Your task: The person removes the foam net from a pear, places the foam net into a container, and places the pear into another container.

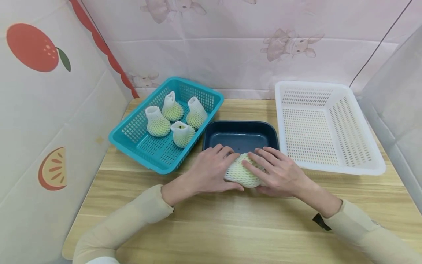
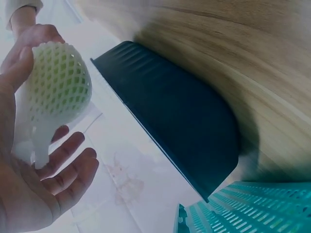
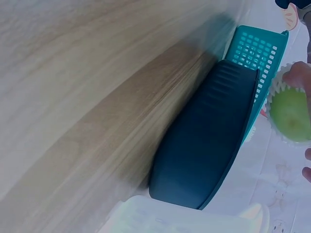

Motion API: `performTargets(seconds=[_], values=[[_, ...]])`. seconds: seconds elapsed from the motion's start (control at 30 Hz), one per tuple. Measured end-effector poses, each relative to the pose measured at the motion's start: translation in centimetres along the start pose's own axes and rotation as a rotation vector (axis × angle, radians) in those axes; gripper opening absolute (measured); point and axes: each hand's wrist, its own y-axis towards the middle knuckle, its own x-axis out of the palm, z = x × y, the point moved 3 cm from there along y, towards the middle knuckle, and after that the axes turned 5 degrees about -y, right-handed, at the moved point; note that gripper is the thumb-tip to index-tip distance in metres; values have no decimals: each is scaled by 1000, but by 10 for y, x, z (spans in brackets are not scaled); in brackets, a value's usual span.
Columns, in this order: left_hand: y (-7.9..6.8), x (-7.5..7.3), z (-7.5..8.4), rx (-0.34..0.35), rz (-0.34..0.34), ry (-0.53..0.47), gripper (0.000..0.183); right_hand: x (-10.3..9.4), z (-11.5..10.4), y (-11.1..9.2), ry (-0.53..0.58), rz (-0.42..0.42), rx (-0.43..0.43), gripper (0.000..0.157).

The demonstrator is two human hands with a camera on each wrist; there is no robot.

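Note:
Between my two hands, just above the near rim of a dark blue basin [image 1: 240, 137], is a green fruit in a white foam net [image 1: 243, 172]. My left hand [image 1: 215, 170] holds its left side, where the net's narrow tail [image 2: 41, 148] lies by the palm and the lower fingers spread loosely. From the other side my right hand [image 1: 277, 170] grips it, fingers over the top. Bare green skin [image 3: 291, 116] shows through the net's open end in the right wrist view, with a thumb on the net's edge. Parts of the fruit are hidden behind the fingers.
At the left stands a teal basket [image 1: 132, 146] with several netted green fruits [image 1: 158, 124] in it. A white perforated basket [image 1: 362, 168] sits at the right. All rest on a wooden table [image 1: 230, 227] enclosed by printed cloth walls [image 1: 214, 62].

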Motion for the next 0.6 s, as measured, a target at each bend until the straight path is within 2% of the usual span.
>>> performTargets(seconds=[0.13, 0.37, 0.6], values=[[1, 2, 1, 6, 4, -8, 88, -1, 0, 2, -10, -7, -9, 61], [3, 4, 1, 27, 13, 21, 89, -3, -1, 5, -29, -47, -29, 80], [4, 7, 3, 25, -31, 22, 97, -4, -3, 7, -27, -21, -72, 80]])
